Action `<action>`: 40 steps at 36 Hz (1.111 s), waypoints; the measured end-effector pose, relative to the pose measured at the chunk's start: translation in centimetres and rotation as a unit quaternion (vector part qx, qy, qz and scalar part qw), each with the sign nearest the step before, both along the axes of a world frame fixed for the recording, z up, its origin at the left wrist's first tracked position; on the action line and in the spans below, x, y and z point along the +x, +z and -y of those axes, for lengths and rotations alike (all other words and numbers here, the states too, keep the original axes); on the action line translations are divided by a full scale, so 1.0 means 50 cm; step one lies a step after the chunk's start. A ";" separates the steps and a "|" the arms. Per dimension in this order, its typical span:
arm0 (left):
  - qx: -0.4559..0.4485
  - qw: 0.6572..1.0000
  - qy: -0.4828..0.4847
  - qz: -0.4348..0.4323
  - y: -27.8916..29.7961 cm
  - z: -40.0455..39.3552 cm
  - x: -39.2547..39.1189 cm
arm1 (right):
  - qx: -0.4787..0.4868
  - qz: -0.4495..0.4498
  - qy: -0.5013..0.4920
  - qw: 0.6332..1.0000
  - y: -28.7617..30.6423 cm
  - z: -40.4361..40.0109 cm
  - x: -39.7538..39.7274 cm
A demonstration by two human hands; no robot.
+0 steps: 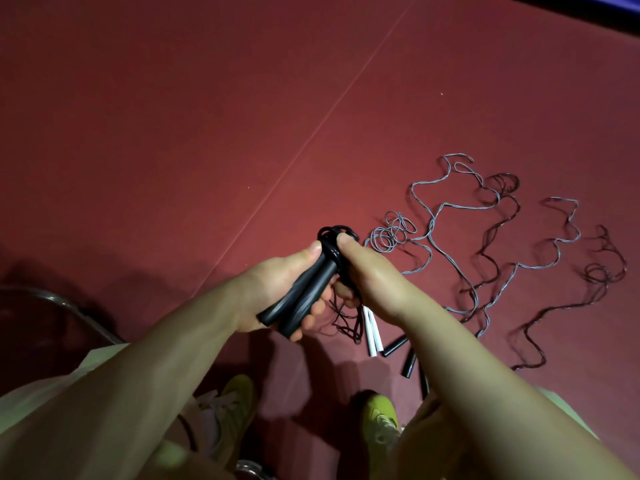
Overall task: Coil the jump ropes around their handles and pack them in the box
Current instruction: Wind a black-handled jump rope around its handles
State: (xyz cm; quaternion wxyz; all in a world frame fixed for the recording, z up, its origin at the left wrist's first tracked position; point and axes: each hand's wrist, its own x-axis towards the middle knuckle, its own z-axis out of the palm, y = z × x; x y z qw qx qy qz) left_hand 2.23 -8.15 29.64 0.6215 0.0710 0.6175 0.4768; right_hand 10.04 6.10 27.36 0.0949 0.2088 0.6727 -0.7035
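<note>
Red floor [173,133]: L hand [277,289] & R hand [374,282] grip closed on black handles [304,299] w/ coiled rope [334,233].

Looks like a gym or sports hall to me: dark red rubbery sports flooring [173,133] with a thin seam line [311,133] running across it, loose jump ropes [485,216] sprawled on it, and yellow-green sneakers [379,415] down below.
</note>
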 end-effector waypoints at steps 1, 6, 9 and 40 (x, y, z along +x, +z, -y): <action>-0.009 0.999 0.006 -0.034 -0.003 -0.004 0.002 | 0.018 0.009 0.000 1.000 -0.001 -0.001 0.002; -0.095 0.963 0.013 -0.250 -0.024 -0.011 0.001 | 0.079 0.051 -0.009 0.996 -0.006 0.004 0.007; -0.123 0.916 -0.022 -0.380 -0.037 -0.006 -0.010 | 0.083 0.072 -0.013 0.994 -0.016 0.006 0.008; 0.136 0.965 -0.038 0.222 -0.010 0.012 -0.009 | -0.160 -0.086 -0.106 0.978 -0.011 0.006 0.002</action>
